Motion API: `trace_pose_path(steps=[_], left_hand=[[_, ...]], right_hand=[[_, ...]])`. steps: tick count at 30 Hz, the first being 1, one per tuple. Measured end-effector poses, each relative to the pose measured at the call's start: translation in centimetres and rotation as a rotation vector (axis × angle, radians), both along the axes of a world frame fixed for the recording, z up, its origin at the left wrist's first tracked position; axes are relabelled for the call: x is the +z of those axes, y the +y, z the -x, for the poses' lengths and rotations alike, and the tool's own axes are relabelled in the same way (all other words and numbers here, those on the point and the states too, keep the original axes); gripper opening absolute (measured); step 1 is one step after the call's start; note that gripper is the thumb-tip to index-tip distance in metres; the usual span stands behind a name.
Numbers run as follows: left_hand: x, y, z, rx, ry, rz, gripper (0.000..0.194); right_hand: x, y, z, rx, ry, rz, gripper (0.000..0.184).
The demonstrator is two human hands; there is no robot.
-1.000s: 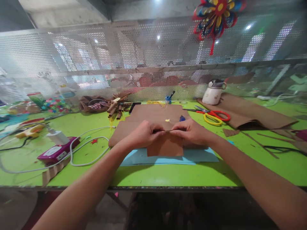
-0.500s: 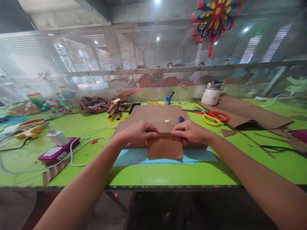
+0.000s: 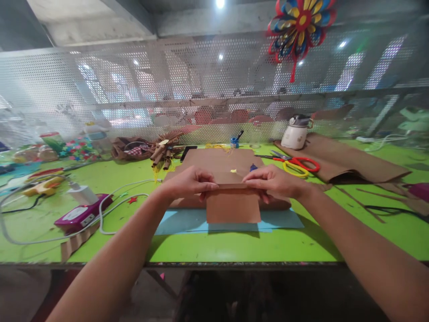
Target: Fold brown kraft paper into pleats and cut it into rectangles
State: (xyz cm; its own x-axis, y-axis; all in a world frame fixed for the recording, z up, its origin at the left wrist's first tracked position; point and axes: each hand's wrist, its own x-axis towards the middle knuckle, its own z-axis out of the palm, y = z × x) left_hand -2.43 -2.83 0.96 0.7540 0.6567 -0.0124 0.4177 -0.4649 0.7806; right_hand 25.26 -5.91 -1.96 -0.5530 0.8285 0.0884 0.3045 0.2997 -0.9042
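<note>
Between both hands is a small piece of brown paper [image 3: 233, 208] with its upper edge folded or rolled over. My left hand [image 3: 191, 183] pinches that edge at its left end. At the right end, my right hand [image 3: 275, 182] pinches it with thumb and fingers. Some fingertips are hidden behind the paper. Beneath lies a larger brown paper sheet [image 3: 217, 157], on top of light blue paper [image 3: 281, 219]. A small yellow scrap [image 3: 233, 171] and a dark blue pointed object [image 3: 253, 167] are just beyond the hands.
Red-and-yellow-handled scissors [image 3: 298, 166], a white flask [image 3: 295, 133] and folded brown paper [image 3: 351, 158] lie to the right. On the left are a purple power strip [image 3: 83, 213] with a white cable and rolled brown paper sticks [image 3: 162, 156]. A perforated metal screen [image 3: 201, 80] stands behind.
My hands have moved slightly apart along the folded edge of the small paper, the right one outward to the right. More of that edge shows between them.
</note>
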Motion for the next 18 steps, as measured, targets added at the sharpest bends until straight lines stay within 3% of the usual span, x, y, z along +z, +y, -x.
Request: trace_pose_path(steps=[5, 10, 14, 18], left_hand=[[-0.5, -0.2, 0.2, 0.007, -0.163, 0.278, 0.029], [-2.0, -0.9, -1.4, -0.101, -0.252, 0.558, 0.026], [-2.7, -1.1, -2.2, -0.159, -0.258, 0.594, 0.027], [-2.6, -0.9, -2.4, -0.306, -0.153, 0.578, 0.036]], right_hand=[[0.1, -0.2, 0.2, -0.071, 0.303, -0.058, 0.041], [0.7, -2.2, 2.3, 0.203, 0.262, -0.012, 0.050], [1.1, -3.3, 3.2, 0.198, 0.260, -0.108, 0.030], [0.9, -3.0, 3.5, 0.151, 0.274, -0.155, 0.020]])
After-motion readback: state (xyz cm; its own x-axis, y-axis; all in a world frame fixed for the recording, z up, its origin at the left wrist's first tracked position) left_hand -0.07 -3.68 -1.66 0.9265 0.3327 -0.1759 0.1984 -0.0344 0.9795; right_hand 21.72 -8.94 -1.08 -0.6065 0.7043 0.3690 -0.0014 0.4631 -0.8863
